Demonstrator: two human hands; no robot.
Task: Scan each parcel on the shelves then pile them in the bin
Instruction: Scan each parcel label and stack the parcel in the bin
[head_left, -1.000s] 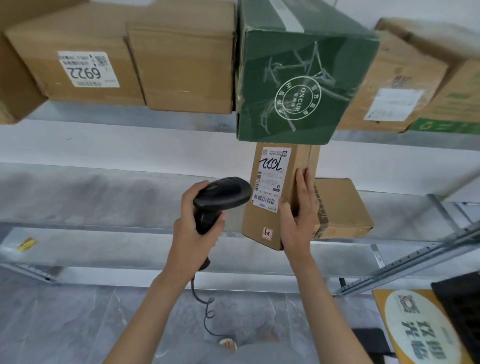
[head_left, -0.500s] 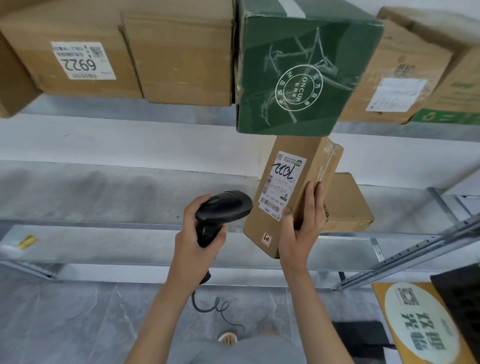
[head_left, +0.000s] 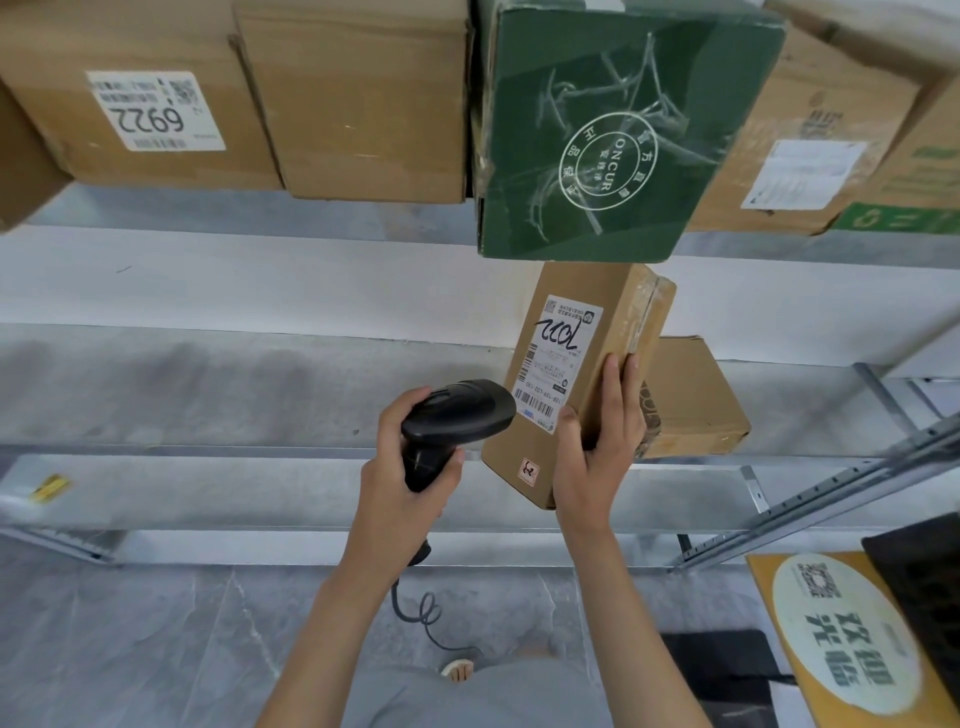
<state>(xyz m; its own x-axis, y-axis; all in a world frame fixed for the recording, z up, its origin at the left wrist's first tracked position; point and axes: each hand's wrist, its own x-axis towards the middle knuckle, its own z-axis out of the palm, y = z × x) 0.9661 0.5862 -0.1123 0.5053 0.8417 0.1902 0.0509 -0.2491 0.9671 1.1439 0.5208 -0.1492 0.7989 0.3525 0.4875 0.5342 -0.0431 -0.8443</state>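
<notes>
Both bare forearms reach up and forward from the near edge, roughly parallel, a little apart. The left hand (head_left: 402, 480) is wrapped round the handle of a black scanner (head_left: 457, 415): the thumb lies over the top of the handle near its head, the fingers curl round the far side, and one fingertip shows at the front of the handle. The wrist is straight. The right hand (head_left: 597, 452) holds a brown parcel (head_left: 576, 384) by its lower right edge, thumb pressed on the labelled face, fingers stretched up along the side face. The parcel tilts, its top leaning right. The two hands sit side by side, near but not touching.
</notes>
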